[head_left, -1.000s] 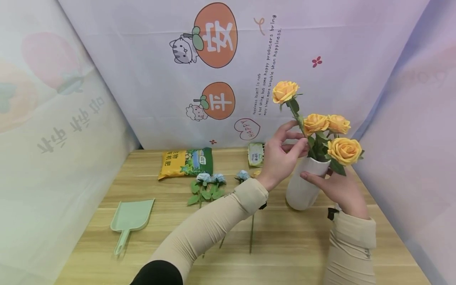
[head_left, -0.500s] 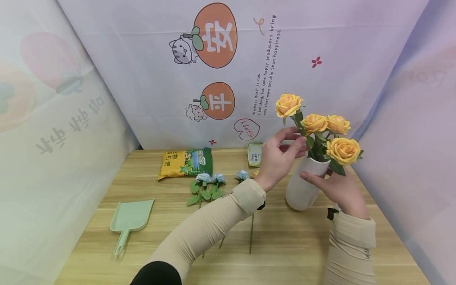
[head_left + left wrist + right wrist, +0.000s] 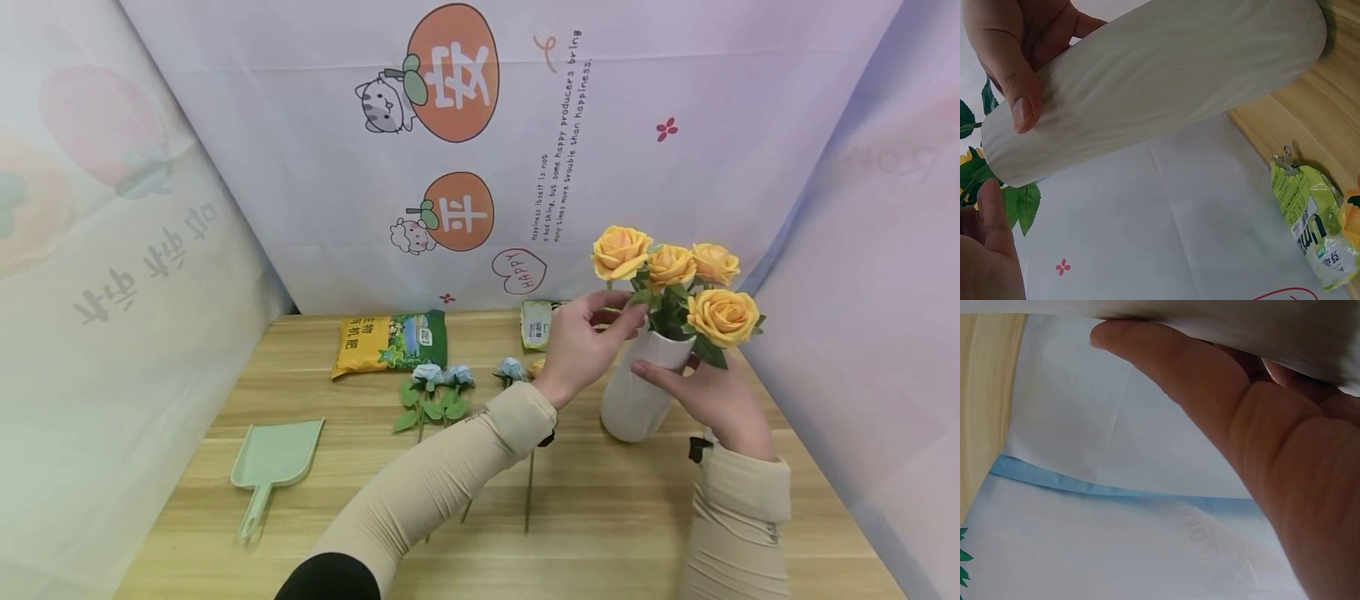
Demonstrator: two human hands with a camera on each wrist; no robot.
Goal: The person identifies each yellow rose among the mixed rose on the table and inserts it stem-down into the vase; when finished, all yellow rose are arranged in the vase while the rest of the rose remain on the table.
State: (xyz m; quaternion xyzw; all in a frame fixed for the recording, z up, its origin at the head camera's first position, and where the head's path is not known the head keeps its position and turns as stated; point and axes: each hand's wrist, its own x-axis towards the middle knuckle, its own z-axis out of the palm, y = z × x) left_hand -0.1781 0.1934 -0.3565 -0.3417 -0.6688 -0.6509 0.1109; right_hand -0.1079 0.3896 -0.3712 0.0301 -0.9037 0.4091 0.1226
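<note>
A white vase (image 3: 636,393) stands tilted at the right of the table, several yellow roses in its mouth. My right hand (image 3: 718,402) grips it near the top, thumb across the front; the left wrist view also shows that thumb (image 3: 1022,103) lying along the vase wall. At the vase's rim my left hand (image 3: 588,340) pinches the leftmost yellow rose (image 3: 621,252) just under its bloom, among the leaves. The lower stem of this rose is hidden by the hand and vase. In the right wrist view the vase (image 3: 1285,319) crosses the top, my right hand (image 3: 1254,419) beneath it.
Blue roses (image 3: 427,375) with long stems lie mid-table, partly covered by my left sleeve. Behind them are a yellow-green bag (image 3: 390,343) and a small green packet (image 3: 1310,219) with a clip. A green dustpan (image 3: 276,454) lies at left. Printed cloth walls enclose the table.
The leftmost yellow rose has sunk lower toward the vase and its bloom has come close to the others. My left hand has dipped slightly with it; the right hand keeps its hold.
</note>
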